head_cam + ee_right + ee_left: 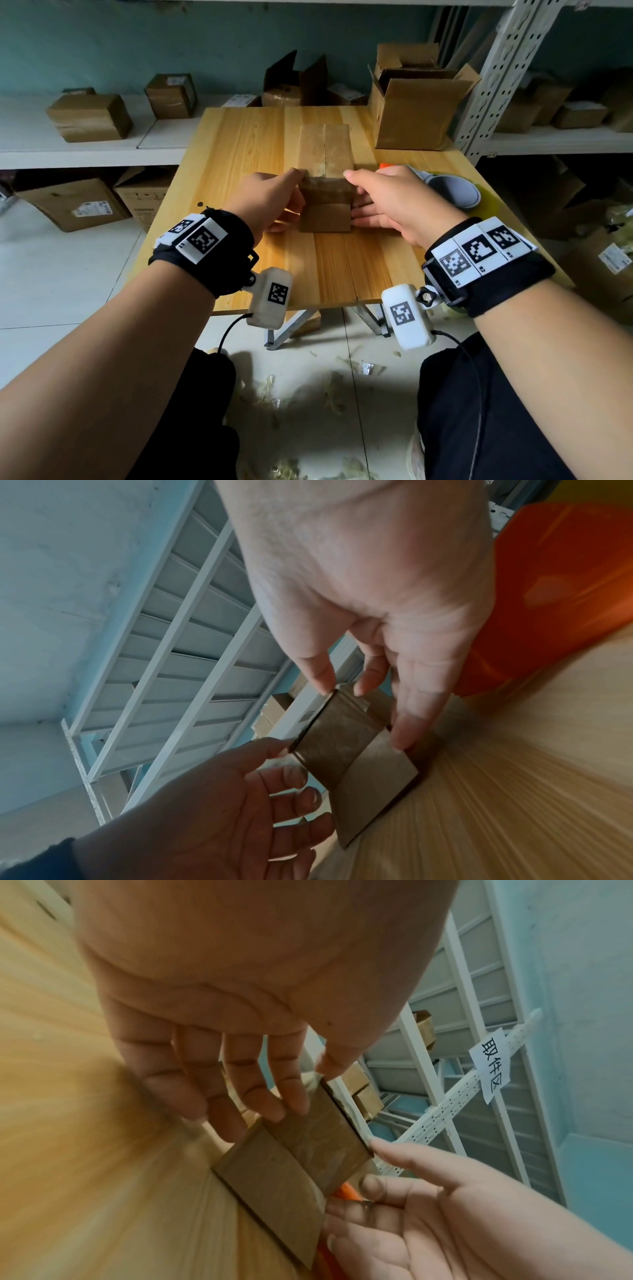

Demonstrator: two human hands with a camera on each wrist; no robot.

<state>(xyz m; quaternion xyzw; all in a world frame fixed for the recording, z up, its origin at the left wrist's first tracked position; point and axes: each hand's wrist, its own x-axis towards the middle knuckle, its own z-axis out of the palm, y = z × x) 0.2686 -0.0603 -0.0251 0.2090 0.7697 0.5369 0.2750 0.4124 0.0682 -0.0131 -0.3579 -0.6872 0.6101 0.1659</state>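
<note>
Cardboard box [325, 150] lies lengthwise in the middle of the counter [239, 144], with its short near end turned toward me. A darker, glossy band of tape [327, 193] covers the upper part of that near face.

My left hand [270, 202] sits at the box's near left corner. Its thumb is on the top edge, and its fingers [240, 1088] are nearly straight and a little spread, laid against the end face and the side. My right hand [394, 202] mirrors it at the right corner, with the thumb on the top edge and the fingers [411, 718] straight and close together, running down the side to the counter. Neither hand curls round anything; both press. I cannot tell whether the left thumb also nips a loose tape corner.

I judge the step in hand to be smoothing the tape down over the near edge, with the box braced between both hands. As I read it, the next move calls for firm strokes outward from the seam while the box is kept from sliding on the smooth wood. After that, the far end would want the same check.

The tape dispenser [452, 195], grey with an orange part, lies just behind my right hand. An open carton [411, 113] stands at the counter's far right corner.
</note>
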